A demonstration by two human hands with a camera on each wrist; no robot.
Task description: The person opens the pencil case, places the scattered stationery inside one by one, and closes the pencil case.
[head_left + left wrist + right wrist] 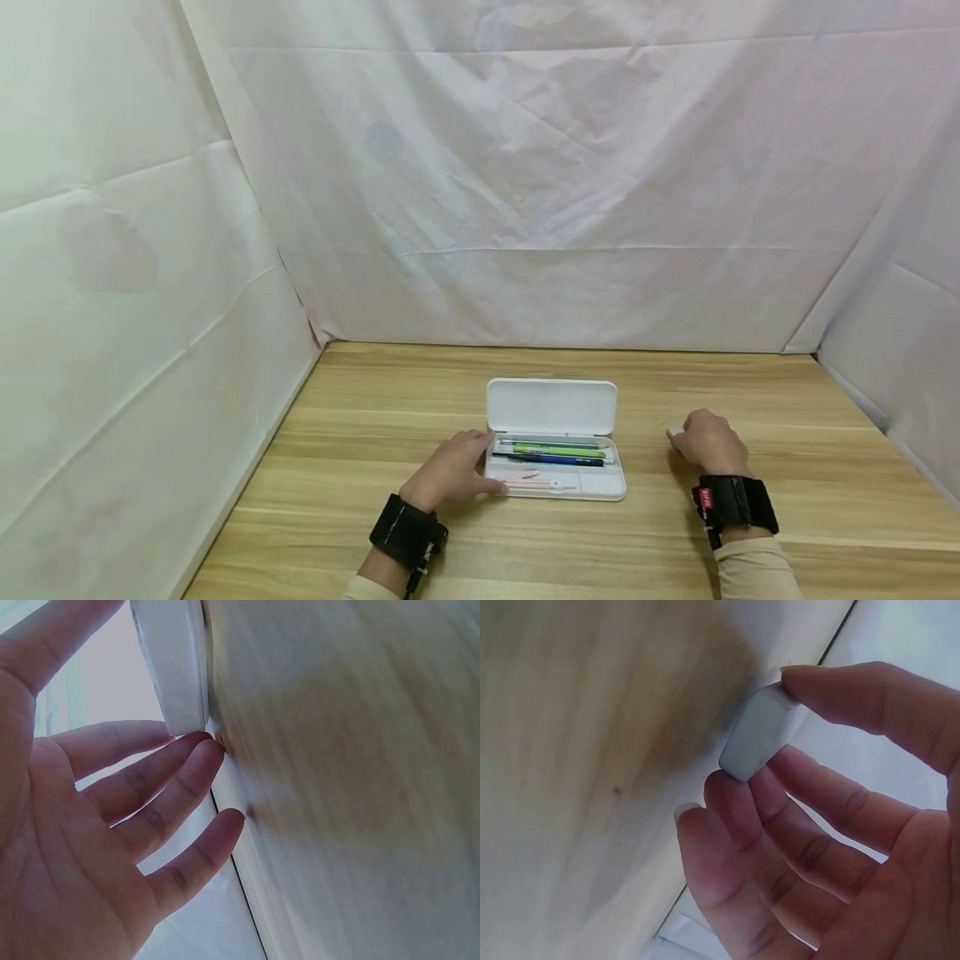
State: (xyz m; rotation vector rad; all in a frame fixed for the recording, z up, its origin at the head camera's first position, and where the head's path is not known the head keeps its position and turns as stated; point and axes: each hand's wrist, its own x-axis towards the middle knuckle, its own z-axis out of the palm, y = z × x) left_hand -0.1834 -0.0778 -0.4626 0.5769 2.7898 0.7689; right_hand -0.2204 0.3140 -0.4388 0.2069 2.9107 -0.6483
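Observation:
A white pencil case lies with its lid raised at the back. Inside are a green pencil, a bright green pen, a dark blue pen and a pale pink compass. My left hand holds the case by its left end, thumb at the front corner, fingers toward the back; its other fingers spread loosely over the wood. Off to the right, my right hand pinches a small white eraser between thumb and fingertips, close over the tabletop.
The wooden table carries the case and runs back to a white cloth. Another cloth wall stands along the left side, and one along the right. A black camera strap circles the left wrist, another the right.

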